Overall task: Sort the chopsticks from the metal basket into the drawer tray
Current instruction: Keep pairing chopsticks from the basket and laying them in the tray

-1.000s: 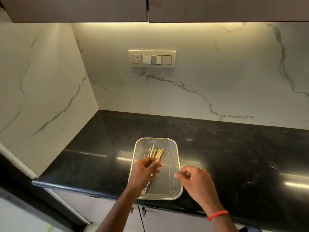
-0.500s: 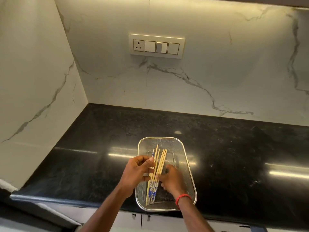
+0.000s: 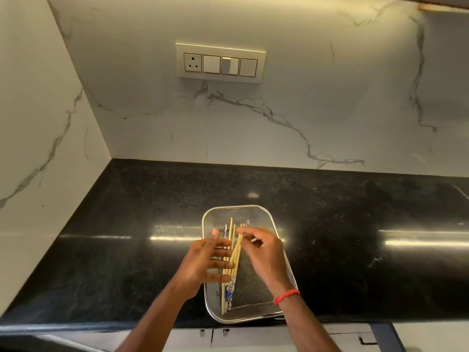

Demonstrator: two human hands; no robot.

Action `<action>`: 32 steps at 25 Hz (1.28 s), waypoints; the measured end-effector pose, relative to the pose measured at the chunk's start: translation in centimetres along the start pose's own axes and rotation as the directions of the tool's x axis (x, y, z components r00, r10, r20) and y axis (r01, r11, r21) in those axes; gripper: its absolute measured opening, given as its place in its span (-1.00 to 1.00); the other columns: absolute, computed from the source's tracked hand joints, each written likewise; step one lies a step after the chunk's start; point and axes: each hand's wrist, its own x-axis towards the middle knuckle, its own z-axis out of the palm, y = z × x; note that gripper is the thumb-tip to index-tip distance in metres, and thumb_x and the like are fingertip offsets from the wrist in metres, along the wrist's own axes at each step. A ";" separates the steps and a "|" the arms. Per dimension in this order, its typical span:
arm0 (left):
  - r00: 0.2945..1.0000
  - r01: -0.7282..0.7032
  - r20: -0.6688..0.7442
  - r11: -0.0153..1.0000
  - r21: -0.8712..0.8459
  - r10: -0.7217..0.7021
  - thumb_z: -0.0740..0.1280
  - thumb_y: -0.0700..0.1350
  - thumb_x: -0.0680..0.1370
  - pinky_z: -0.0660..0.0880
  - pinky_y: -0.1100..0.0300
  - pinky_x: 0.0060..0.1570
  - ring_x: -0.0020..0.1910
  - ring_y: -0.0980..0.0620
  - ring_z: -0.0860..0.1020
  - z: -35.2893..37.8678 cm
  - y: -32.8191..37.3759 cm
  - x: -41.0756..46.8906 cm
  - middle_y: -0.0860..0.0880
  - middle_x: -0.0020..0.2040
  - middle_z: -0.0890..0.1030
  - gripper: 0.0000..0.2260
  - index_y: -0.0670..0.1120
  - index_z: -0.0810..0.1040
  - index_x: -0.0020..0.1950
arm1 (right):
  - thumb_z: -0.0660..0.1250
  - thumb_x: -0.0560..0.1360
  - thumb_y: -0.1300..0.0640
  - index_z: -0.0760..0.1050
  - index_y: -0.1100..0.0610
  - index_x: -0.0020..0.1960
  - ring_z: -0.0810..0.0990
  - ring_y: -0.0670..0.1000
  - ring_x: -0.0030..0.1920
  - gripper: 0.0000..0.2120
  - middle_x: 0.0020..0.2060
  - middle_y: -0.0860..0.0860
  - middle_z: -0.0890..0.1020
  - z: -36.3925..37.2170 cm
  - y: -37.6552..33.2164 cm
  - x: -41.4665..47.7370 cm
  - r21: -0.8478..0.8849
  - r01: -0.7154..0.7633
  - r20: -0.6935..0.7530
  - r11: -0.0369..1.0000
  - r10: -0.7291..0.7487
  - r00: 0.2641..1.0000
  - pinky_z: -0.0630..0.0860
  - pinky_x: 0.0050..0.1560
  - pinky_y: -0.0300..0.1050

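Head: chopsticks (image 3: 229, 288) point toward wall (image 3: 253, 128); right hand (image 3: 266, 255) pinches them, left hand (image 3: 200, 262) splayed.

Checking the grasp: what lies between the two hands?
Head view: the chopsticks, in the metal basket; left hand touches them, right hand pinches some.

One metal basket (image 3: 256, 216), at least five chopsticks (image 3: 229, 293), bunched beyond exact counting, one left hand (image 3: 203, 262), one right hand (image 3: 265, 255), one switch panel (image 3: 220, 63).
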 end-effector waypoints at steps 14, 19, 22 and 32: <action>0.999 -0.034 -0.042 0.983 -0.183 0.026 0.17 -0.21 0.67 0.62 0.12 -0.40 -0.37 -0.08 0.63 0.7 -0.6 -1.3 -0.19 -0.21 0.66 -0.81 -0.17 0.52 0.21 | 0.40 0.52 0.08 0.43 0.02 0.25 0.58 -0.12 -0.35 -0.67 -0.31 -0.05 0.60 1.4 2.7 -0.4 -0.180 -0.298 0.187 0.937 0.330 0.925 0.55 -0.34 -0.21; 0.986 -0.046 -0.167 0.991 -0.126 0.024 0.12 -0.12 0.69 0.27 0.31 -0.64 -0.57 0.11 0.38 0.2 -1.0 -1.5 -0.07 -0.37 0.55 -0.74 -0.18 0.57 0.18 | 0.44 0.47 0.21 0.36 0.06 0.34 0.66 -0.08 -0.34 -0.51 -0.31 0.00 0.66 3.0 3.8 -0.2 -0.105 -0.386 0.138 0.916 0.398 0.907 0.60 -0.27 -0.21; 0.982 -0.058 -0.186 0.990 -0.128 0.033 0.11 -0.08 0.70 0.34 0.31 -0.62 -0.55 0.09 0.44 0.3 -1.1 -1.7 -0.09 -0.35 0.58 -0.70 -0.20 0.58 0.15 | 0.44 0.48 0.23 0.38 0.09 0.32 0.62 -0.10 -0.39 -0.54 -0.29 0.00 0.65 3.1 3.9 0.1 -0.043 -0.446 0.162 0.894 0.447 0.880 0.52 -0.40 -0.30; 0.994 -0.018 -0.113 0.968 -0.249 -0.010 0.15 -0.13 0.68 0.65 -0.19 -0.02 -0.03 -0.30 0.69 1.1 -0.5 -1.4 -0.35 -0.01 0.70 -0.69 -0.31 0.60 0.14 | 0.43 0.47 0.20 0.66 -0.02 0.02 0.62 -0.14 -0.17 -0.82 -0.13 -0.09 0.68 -0.2 -0.2 0.1 0.020 0.062 -0.057 0.998 -0.061 0.997 0.59 -0.17 -0.32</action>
